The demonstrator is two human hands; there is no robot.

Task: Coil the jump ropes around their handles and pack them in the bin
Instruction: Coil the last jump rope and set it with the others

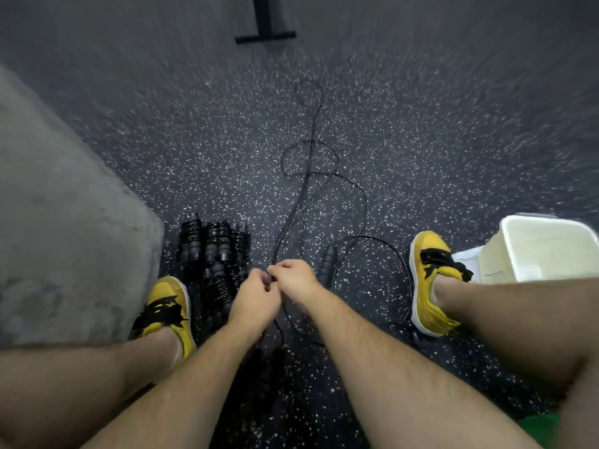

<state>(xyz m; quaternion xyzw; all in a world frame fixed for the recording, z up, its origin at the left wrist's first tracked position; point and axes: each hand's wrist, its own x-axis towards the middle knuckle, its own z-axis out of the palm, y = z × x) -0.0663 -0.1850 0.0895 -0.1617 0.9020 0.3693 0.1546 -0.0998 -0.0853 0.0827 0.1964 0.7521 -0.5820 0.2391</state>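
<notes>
Thin black jump ropes (309, 170) trail in loose loops across the speckled floor, away from me. My left hand (254, 298) and my right hand (293, 278) meet low in the middle and both pinch the rope strands; what sits between the fingers is partly hidden. A black handle (327, 262) lies on the floor just right of my right hand. A pile of coiled black ropes on their handles (215, 251) lies to the left of my hands. The white bin (547, 251) stands at the right edge.
My two yellow shoes (168, 311) (431, 280) stand on either side of the ropes. A grey concrete block (64, 222) fills the left. A black metal stand base (265, 35) sits far ahead. Something green (541, 427) shows at the bottom right.
</notes>
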